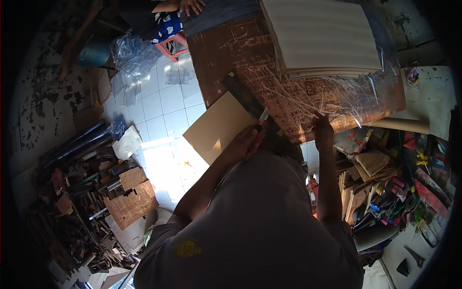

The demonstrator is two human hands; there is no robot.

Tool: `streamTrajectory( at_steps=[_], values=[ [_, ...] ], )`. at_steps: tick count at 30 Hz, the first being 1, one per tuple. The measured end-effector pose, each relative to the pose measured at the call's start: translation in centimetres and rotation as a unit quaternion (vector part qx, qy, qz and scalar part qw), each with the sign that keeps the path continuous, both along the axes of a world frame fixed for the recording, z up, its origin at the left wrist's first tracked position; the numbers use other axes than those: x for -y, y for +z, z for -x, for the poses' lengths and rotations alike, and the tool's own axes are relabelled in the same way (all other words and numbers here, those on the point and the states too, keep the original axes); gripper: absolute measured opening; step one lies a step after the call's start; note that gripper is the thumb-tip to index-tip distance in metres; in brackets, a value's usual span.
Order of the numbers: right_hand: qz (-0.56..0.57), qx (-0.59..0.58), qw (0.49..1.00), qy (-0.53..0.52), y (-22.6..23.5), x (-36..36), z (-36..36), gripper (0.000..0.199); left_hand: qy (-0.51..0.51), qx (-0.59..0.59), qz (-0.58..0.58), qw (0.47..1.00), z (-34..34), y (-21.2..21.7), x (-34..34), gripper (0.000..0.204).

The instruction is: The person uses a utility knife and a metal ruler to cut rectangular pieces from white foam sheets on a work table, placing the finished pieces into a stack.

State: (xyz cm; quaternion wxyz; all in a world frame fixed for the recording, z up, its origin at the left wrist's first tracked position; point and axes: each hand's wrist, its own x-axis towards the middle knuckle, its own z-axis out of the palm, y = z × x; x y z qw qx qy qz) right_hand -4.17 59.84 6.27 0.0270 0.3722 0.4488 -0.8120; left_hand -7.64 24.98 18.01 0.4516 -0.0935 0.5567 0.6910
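My left hand (246, 140) is closed around a cutter knife (261, 123) with a red and black handle, its pale blade pointing up and away from me. Beside that hand, a tan cardboard sheet (219, 126) juts past the table's left edge, next to a long dark board (244, 94). Farther right, at the table's near edge, my right hand (323, 129) has its fingers bent onto thin white strips (308, 102). The fingertips are small and shadowed, but they appear to pinch a strip.
A thick stack of pale sheets (327, 36) lies on the worn brown table (231, 50). Another person's hand (192, 6) rests at the far edge, near a pink stool (172, 47). Scrap piles (96, 212) fill the left; paper and tools (385, 188) crowd the right.
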Motion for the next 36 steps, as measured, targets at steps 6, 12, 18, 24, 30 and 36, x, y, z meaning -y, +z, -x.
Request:
streamTrajectory(
  at_steps=[6,12,18,24,30,36],
  values=[
    [-0.375,-0.180,0.847,0.332,11.2,13.4,0.5,0.028,-0.043,-0.166,0.100,0.980,-0.6,-1.1,-1.0,0.052],
    [-0.527,-0.253,0.724,0.365,11.5,14.2,0.9,0.034,-0.057,-0.224,0.145,0.962,-1.0,-0.9,-1.1,0.051],
    [-0.576,-0.244,0.669,0.402,11.0,14.4,0.6,0.029,-0.091,-0.330,0.184,0.921,-1.6,-3.3,-1.0,0.043],
    [-0.684,-0.218,0.548,0.430,10.0,16.0,1.5,0.026,-0.037,-0.273,0.181,0.944,-1.8,-2.7,-1.6,0.050],
    [-0.546,-0.091,0.654,0.515,8.1,16.8,3.2,0.037,-0.017,-0.249,0.177,0.952,-2.1,-2.8,-1.2,0.049],
    [-0.566,-0.223,0.631,0.482,9.1,15.7,3.2,0.038,-0.042,-0.174,0.169,0.969,-1.8,-3.7,-0.4,0.045]
  ],
)
